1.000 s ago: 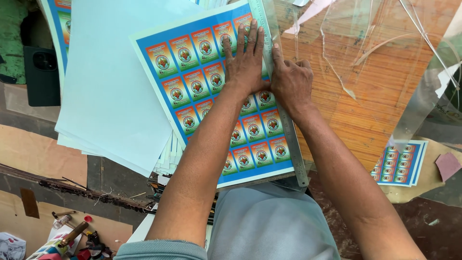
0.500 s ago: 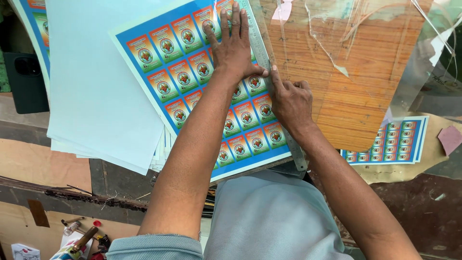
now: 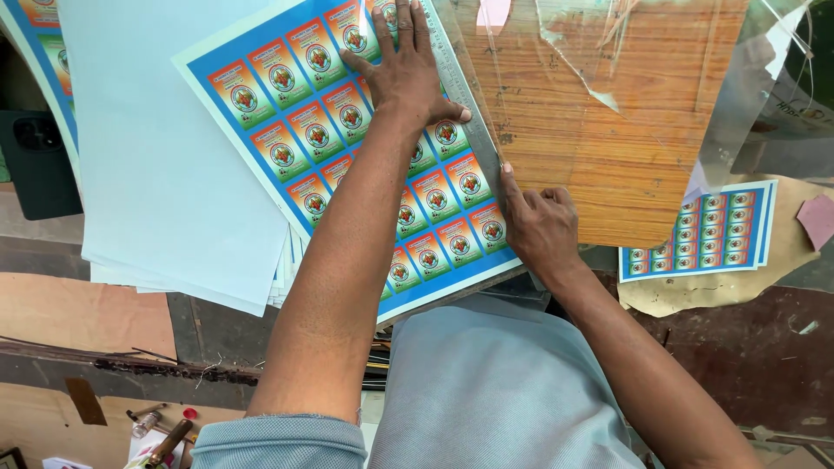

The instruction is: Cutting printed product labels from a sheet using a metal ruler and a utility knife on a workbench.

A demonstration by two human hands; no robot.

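Left hand (image 3: 407, 74): palm down, fingers spread flat; it presses on the printed sheet and on the metal ruler beside it. It grasps nothing; the thumb tip touches the ruler.
Right hand (image 3: 540, 227): fingers curled together, forefinger extended along the near part of the ruler's edge. Whether a cutting tool is held in it cannot be told.
Printed sheet (image 3: 295, 122): blue-bordered sheet carrying rows of orange and green labels; it lies flat at the centre, turned at an angle, under the left forearm.
Metal ruler (image 3: 459, 74): a long steel strip laid on the right edge of the printed sheet, running from far to near.
Wooden board (image 3: 625, 148): orange wood-grain surface just right of the ruler, partly under a clear plastic film (image 3: 738, 95).
Blank paper stack (image 3: 165, 174): pale sheets to the left, partly beneath the printed sheet.
Small label sheet (image 3: 699, 230): a smaller print of the same kind, at the right, near the board's near corner.
Dark device (image 3: 35, 165): at the far left edge.
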